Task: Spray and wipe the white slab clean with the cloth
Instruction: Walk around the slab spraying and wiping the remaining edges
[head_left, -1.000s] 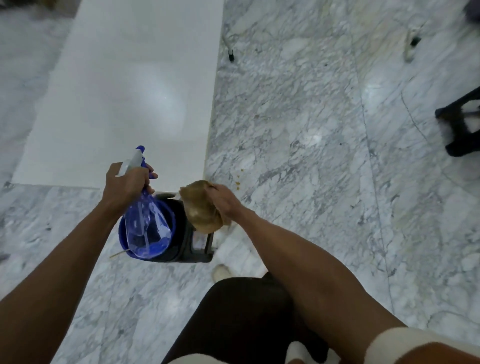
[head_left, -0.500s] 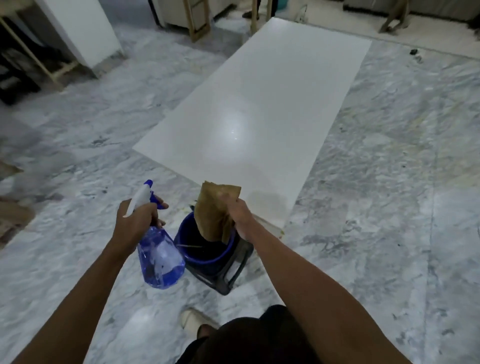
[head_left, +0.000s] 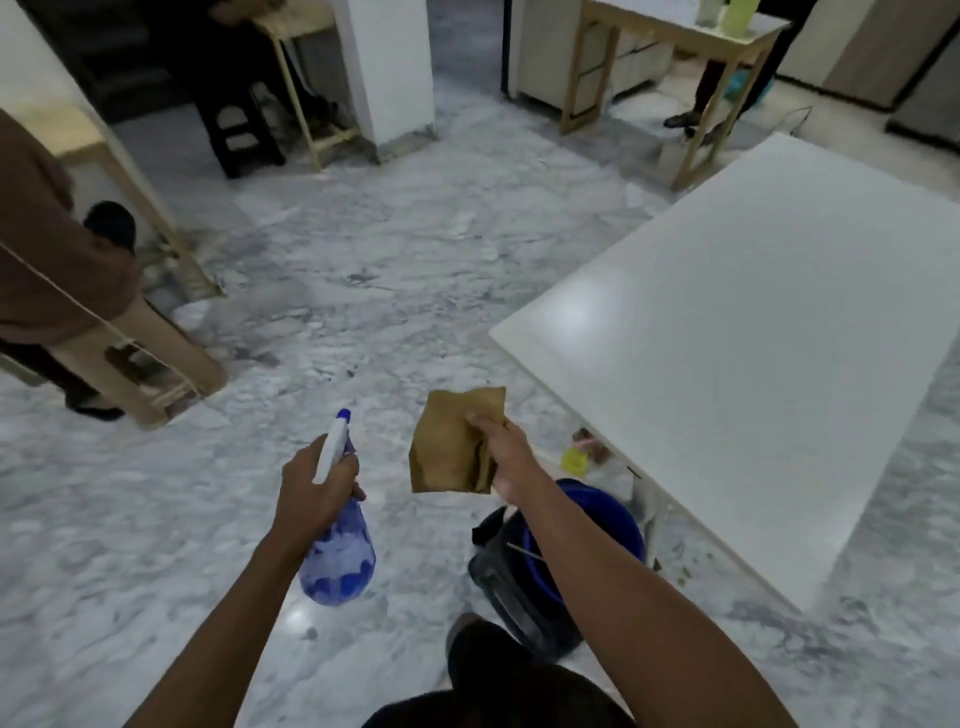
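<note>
The left hand (head_left: 317, 480) is wrapped tight around the neck of the blue spray bottle (head_left: 340, 551), which hangs down below it. Just to its right, the right hand (head_left: 506, 457) pinches the folded brown cloth (head_left: 452, 441), and the cloth hangs from its fingers. The white slab (head_left: 753, 332) is farther right of that hand. A blue bucket (head_left: 597, 514) sits under the right arm.

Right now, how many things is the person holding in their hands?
2. A blue spray bottle gripped at its neck by the left hand, and a folded brown cloth held up by the right hand.
</note>
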